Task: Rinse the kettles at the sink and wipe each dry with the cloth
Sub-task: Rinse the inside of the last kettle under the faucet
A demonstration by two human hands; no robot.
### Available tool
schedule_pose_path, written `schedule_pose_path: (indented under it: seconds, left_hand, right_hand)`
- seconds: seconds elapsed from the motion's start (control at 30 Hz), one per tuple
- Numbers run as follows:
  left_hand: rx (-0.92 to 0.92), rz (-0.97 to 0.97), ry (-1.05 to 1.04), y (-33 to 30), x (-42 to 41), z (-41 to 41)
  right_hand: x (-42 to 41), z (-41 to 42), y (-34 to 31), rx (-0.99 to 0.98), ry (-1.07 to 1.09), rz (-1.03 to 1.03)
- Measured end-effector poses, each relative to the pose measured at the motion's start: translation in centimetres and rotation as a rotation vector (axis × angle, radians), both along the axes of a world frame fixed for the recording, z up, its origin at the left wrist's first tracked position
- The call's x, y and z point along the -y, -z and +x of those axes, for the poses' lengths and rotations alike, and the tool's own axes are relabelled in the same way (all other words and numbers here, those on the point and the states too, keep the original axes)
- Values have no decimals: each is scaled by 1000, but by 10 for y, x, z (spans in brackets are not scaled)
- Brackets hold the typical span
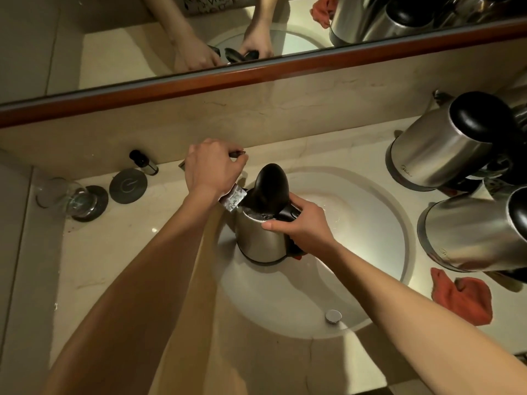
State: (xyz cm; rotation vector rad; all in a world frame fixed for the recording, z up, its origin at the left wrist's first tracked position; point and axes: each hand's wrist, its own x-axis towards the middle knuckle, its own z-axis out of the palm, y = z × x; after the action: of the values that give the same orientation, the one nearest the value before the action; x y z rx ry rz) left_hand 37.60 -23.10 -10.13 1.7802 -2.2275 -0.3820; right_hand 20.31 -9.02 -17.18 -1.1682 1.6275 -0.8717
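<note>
Head view, ref. sink [393, 223]: kettle [261, 238] w/ lid up sits in basin under tap [232, 199]; your right hand [302, 223] grips its handle, left hand [211, 166] curled on tap lever. Two kettles [439, 155] and cloth [462, 297] on worktop [114, 252], right of sink.
</note>
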Motion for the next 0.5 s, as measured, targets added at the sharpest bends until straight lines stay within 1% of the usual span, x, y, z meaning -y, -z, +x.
schedule_pose_path:
  seconds: [0.17, 0.33, 0.5]
  left_hand:
    - [14, -5, -5, -3, -1, -1]
    - [34, -5, -3, -4, -1, -2]
    - [29, -7, 3, -4, -2, -2]
  right_hand:
    - [3, -6, 2, -41, -34, -5]
    - [9, -8, 1, -104, -122, 16]
    - [18, -16, 4, -59, -137, 75]
